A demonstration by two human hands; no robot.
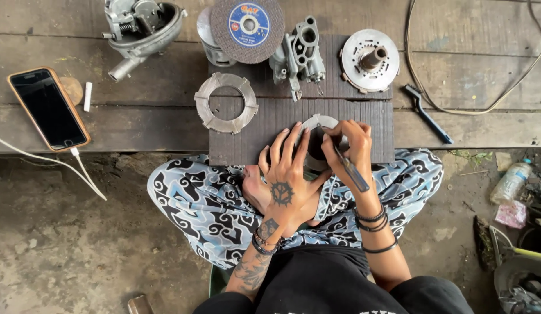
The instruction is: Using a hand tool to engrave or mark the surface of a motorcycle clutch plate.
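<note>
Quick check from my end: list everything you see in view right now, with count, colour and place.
metal ring plate: 1, silver, under both hands on the dark mat
slotted ring plate: 1, grey, mat's left edge
cutting disc: 1, grey with blue centre, top middle
cast housing: 1, grey, beside disc
hub plate: 1, silver, top right of mat
engine cover: 1, grey, top left
phone: 1, black, orange case, left plank, white cable attached
black tool: 1, right of mat
plastic bottle: 1, clear, ground at right
left hand: pressing ring
right hand: holding dark pen-like tool
</note>
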